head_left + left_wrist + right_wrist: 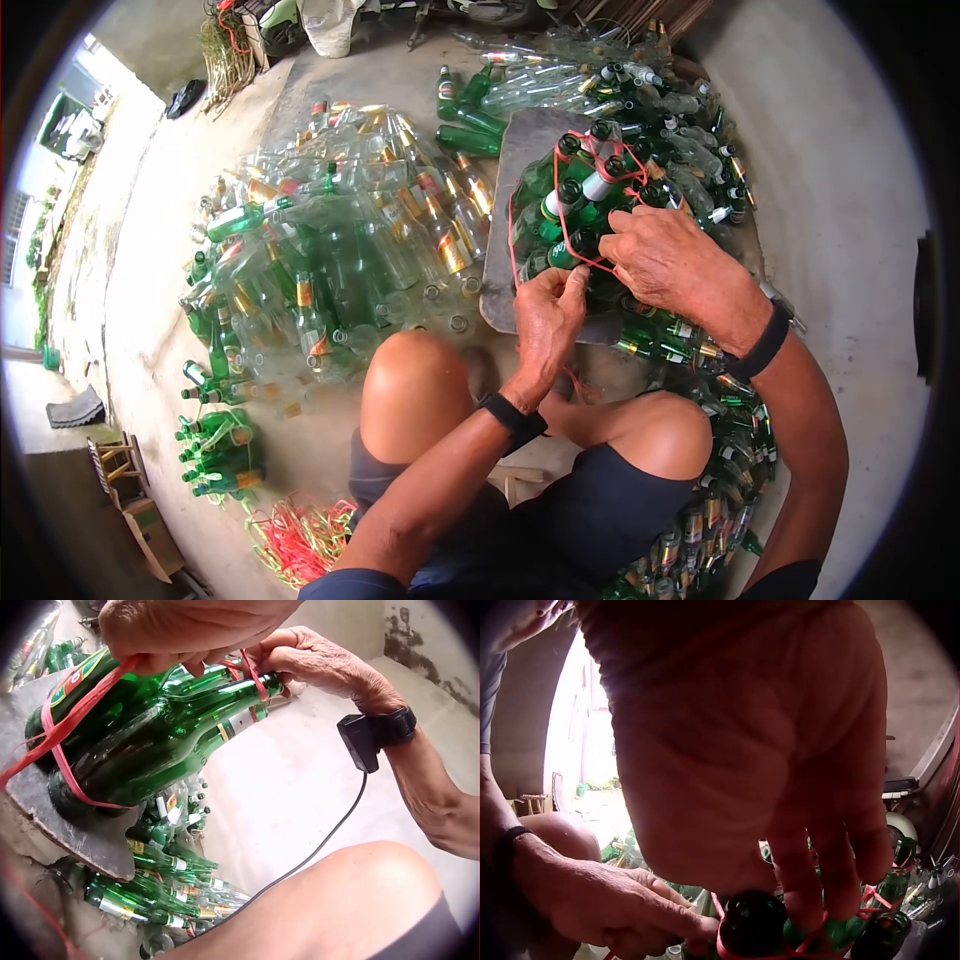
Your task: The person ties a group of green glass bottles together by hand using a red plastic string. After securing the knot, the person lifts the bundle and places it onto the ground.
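Both grips closed: left hand [548, 318] pinches the red string [75, 712], and right hand [668, 262] pinches it against a neck. The green bottle bundle [545, 185] seems heavy, slippery and fragile; best held by the necks.

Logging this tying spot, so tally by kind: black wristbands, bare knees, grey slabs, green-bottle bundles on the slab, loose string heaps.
black wristbands: 2
bare knees: 2
grey slab: 1
green-bottle bundle, bound in red string: 1
loose string heap: 1
Total: 7
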A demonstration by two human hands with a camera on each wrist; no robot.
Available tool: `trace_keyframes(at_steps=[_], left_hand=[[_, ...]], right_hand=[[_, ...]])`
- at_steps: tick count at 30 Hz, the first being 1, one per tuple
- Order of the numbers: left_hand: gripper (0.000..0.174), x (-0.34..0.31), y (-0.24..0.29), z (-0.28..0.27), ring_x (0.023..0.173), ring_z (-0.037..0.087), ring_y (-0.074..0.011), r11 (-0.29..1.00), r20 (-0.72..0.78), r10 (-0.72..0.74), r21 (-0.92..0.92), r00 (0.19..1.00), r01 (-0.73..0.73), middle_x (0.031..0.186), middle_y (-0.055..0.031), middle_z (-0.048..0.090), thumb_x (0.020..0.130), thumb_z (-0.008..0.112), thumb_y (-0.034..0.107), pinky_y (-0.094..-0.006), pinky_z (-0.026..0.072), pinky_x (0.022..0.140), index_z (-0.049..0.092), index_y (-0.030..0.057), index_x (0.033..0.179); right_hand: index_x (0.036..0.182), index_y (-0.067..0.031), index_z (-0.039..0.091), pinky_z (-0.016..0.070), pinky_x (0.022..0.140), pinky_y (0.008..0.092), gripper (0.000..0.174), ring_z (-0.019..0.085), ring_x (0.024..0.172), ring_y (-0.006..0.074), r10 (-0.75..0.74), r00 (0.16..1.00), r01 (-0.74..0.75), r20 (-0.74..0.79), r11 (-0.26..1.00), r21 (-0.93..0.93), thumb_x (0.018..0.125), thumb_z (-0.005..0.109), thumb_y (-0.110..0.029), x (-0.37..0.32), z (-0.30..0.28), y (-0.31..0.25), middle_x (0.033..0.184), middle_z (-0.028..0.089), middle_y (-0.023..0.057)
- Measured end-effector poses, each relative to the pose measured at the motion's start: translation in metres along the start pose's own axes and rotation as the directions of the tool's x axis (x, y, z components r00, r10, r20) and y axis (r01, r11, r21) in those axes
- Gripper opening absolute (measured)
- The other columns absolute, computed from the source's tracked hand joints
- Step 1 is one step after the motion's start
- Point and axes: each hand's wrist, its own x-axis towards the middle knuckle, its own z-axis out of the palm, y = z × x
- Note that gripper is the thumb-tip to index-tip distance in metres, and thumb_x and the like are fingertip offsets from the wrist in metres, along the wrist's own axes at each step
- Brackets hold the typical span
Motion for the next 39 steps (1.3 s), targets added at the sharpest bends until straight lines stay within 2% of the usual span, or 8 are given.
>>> trace_keyframes(at_steps=[5,11,15,21,27,32,35,39], left_hand=[[0.033,-0.001,0.004,0.0,0.063,0.049,-0.006,0.999,0.026,-0.011,-0.04,1.0,0.012,0.068,0.0015,0.06,0.101,0.072,0.023,-0.0284,0.0397,0.053,0.072,-0.0062,0.084],[0.032,-0.002,0.001,0.002,0.059,0.052,-0.0077,0.998,0.058,0.056,-0.038,0.997,-0.054,0.063,-0.0022,0.062,0.101,0.071,0.023,-0.0306,0.0435,0.054,0.072,-0.0048,0.085],[0.032,-0.004,0.002,0.005,0.06,0.05,-0.0073,0.993,0.108,0.003,-0.114,0.994,0.009,0.064,-0.0016,0.061,0.102,0.07,0.022,-0.0308,0.0432,0.054,0.071,-0.0052,0.086],[0.03,-0.006,0.005,0.008,0.063,0.049,-0.0058,0.984,0.137,0.002,-0.178,0.991,0.023,0.068,0.001,0.06,0.103,0.069,0.021,-0.0288,0.0413,0.054,0.071,-0.0059,0.09],[0.028,-0.009,0.008,0.009,0.064,0.046,-0.005,0.976,0.135,0.028,-0.218,0.99,0.002,0.069,0.0028,0.057,0.104,0.066,0.02,-0.0279,0.0388,0.054,0.07,-0.0062,0.095],[0.027,-0.01,0.012,0.007,0.068,0.043,-0.0024,0.98,0.165,0.012,-0.198,0.986,0.021,0.077,0.0066,0.056,0.107,0.064,0.02,-0.0241,0.0338,0.056,0.071,-0.0062,0.103],[0.026,-0.009,0.007,0.011,0.064,0.045,-0.0046,0.971,0.131,0.05,-0.239,0.99,-0.017,0.072,0.0035,0.057,0.106,0.064,0.018,-0.0272,0.038,0.054,0.07,-0.0054,0.099],[0.026,-0.009,0.001,0.018,0.064,0.045,-0.0046,0.963,0.096,0.098,-0.26,0.99,-0.07,0.071,0.0032,0.056,0.106,0.063,0.018,-0.0273,0.0374,0.053,0.07,-0.0054,0.099]], right_hand=[[0.088,-0.01,0.073,0.0581,0.076,0.0461,0.008,0.072,0.086,0.0322,-0.042,0.997,0.042,-0.068,0.999,0.0,0.087,0.065,-0.013,-0.001,-0.002,0.005,0.087,0.07,0.01],[0.085,-0.0066,0.071,0.0571,0.074,0.0491,0.009,0.072,0.082,0.0362,-0.007,0.999,0.007,0.041,1.0,0.016,0.082,0.065,-0.013,-0.003,-0.018,0.024,0.079,0.071,0.0166],[0.081,-0.0045,0.069,0.0555,0.074,0.0509,0.011,0.069,0.08,0.0399,-0.01,1.0,0.01,-0.001,0.995,0.095,0.081,0.066,-0.015,-0.005,-0.026,0.034,0.076,0.068,0.0204],[0.076,-0.0014,0.064,0.0514,0.072,0.0539,0.02,0.066,0.077,0.0437,0.124,0.976,-0.165,0.178,0.956,0.241,0.082,0.071,-0.019,0.002,-0.033,0.048,0.073,0.065,0.0218],[0.077,-0.001,0.061,0.0498,0.068,0.0513,0.028,0.065,0.075,0.0436,0.242,0.96,-0.277,0.141,0.893,0.354,0.088,0.073,-0.024,0.009,-0.016,0.061,0.07,0.064,0.0198],[0.084,-0.0024,0.061,0.0501,0.068,0.0515,0.019,0.066,0.076,0.043,0.177,0.983,-0.136,-0.046,0.876,0.462,0.091,0.068,-0.018,0.011,0.004,0.068,0.075,0.066,0.0188],[0.088,-0.0029,0.06,0.0503,0.069,0.0521,0.015,0.067,0.079,0.0429,0.135,0.983,-0.067,-0.121,0.891,0.449,0.094,0.062,-0.016,0.011,0.012,0.07,0.078,0.067,0.0192],[0.088,-0.0028,0.058,0.0494,0.071,0.0531,0.015,0.066,0.082,0.0438,0.155,0.981,-0.097,-0.114,0.911,0.4,0.095,0.059,-0.016,0.014,0.014,0.068,0.081,0.067,0.02]])
